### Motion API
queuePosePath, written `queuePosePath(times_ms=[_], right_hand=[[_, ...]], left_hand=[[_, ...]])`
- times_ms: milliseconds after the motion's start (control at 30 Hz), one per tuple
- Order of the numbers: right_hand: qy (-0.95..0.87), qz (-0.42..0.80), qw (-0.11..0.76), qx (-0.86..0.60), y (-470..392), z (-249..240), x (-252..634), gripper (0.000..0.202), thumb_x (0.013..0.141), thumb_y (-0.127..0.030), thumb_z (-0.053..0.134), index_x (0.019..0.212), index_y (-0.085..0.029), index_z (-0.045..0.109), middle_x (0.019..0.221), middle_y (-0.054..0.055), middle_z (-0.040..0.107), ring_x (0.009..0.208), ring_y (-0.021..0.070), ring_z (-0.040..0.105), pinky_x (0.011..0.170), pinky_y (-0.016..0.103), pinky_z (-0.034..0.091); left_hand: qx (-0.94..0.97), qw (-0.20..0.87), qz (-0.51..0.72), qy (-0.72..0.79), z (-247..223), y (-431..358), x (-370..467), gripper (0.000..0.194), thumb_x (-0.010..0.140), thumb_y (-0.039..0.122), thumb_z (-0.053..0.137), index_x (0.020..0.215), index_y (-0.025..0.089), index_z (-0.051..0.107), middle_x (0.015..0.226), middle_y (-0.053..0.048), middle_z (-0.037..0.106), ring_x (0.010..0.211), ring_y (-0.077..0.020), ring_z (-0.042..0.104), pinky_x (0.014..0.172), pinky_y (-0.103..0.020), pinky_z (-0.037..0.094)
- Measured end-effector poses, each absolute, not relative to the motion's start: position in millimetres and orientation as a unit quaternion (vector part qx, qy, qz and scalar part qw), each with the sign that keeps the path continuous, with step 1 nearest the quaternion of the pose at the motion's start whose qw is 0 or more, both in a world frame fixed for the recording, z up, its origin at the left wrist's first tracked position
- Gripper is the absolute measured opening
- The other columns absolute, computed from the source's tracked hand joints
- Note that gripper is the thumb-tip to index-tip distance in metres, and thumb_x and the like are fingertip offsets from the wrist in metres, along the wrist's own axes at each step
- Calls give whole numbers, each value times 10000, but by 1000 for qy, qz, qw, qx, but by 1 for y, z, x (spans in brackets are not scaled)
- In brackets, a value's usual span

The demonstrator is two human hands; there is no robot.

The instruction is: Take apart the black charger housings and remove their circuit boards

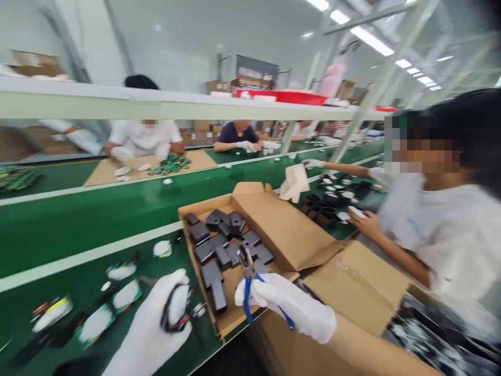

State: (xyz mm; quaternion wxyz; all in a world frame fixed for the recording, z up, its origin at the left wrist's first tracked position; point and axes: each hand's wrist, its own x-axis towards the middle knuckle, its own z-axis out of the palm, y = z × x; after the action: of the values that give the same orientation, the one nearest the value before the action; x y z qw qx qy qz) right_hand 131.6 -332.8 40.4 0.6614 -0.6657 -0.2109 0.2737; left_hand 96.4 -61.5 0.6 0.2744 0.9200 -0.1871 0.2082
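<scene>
My left hand (146, 318), in a white glove, is closed around a small electronic assembly (179, 308) with a white face, black edge and red and black wires. My gloved right hand (301, 305) grips blue-handled pliers (247, 267), jaws pointing up and away from me. The pliers are over the near right side of an open cardboard box (230, 329), which holds several black plastic cases (211, 248). Left of my left hand, several white-faced circuit board assemblies (96, 325) lie on the green bench (152, 263), somewhat blurred.
A co-worker (442, 219) at the right reaches across the bench holding a white piece. Cardboard flaps (289, 224) spread right of the box, near black parts (324, 209). Beyond runs a green conveyor (117, 203), with a shelf (188, 107) above and seated people (144, 138) opposite.
</scene>
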Motion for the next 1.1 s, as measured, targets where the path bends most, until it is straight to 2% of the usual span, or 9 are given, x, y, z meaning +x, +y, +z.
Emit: queuePosePath(times_ms=[100,200,333,467,633,800,867,967,1100], right_hand=[[-223,340,502,-763,-318,63,121,236,927,-431,525,949,-197,551,898,11,533,796,156,442,790,293,396],[-274,343,360,-823,-304,81,116,234,937,-435,449,885,-209,475,895,5,506,777,159,395,750,279,378],[-314,362,239,-844,-290,86,115,278,929,-447,427,805,-199,446,820,-10,487,734,147,395,667,265,335],[-321,350,177,-862,-278,83,124,351,897,-492,490,737,-185,432,707,-34,406,653,118,332,569,250,261],[-358,393,188,-826,-264,86,139,301,890,-436,506,746,-183,428,699,-41,398,640,108,321,556,243,254],[-370,420,258,-787,-261,81,143,262,917,-411,486,789,-185,450,747,-39,409,682,114,341,608,242,281],[-363,430,289,-774,-262,78,142,317,928,-450,467,766,-177,472,723,-35,416,662,113,338,601,245,278],[-330,436,333,-768,-263,76,139,450,903,-555,451,748,-149,570,727,17,544,662,138,445,629,262,348],[-301,426,321,-790,-262,77,135,559,855,-637,443,737,-126,639,777,99,661,699,199,562,668,306,418]], left_hand=[[928,261,197,-179,6,-46,80,601,733,81,512,1311,207,408,1240,-119,588,1150,-271,597,972,-435,547],[928,237,199,-208,18,-38,73,652,691,77,550,1316,202,408,1247,-118,584,1170,-271,574,984,-415,539],[928,227,187,-230,33,-32,68,687,660,72,572,1317,179,402,1240,-130,580,1174,-271,559,944,-397,554],[922,231,165,-263,41,-29,70,695,642,55,562,1305,182,398,1174,-109,602,1126,-255,572,844,-363,579],[930,222,147,-255,42,-29,73,677,646,56,553,1288,191,389,928,-30,639,1032,-248,582,758,-351,560],[949,186,154,-201,42,-23,72,704,637,93,582,1304,214,392,1200,-97,585,1091,-267,571,792,-374,556],[951,189,154,-192,42,-21,71,671,659,101,581,1295,215,399,1191,-94,587,1102,-258,566,834,-371,548],[954,172,153,-192,41,-20,71,634,674,110,572,1280,205,409,1170,-88,597,1096,-264,562,845,-388,541],[956,125,159,-213,43,-23,72,679,659,88,533,1317,175,385,1120,-79,618,1049,-273,561,742,-386,536]])
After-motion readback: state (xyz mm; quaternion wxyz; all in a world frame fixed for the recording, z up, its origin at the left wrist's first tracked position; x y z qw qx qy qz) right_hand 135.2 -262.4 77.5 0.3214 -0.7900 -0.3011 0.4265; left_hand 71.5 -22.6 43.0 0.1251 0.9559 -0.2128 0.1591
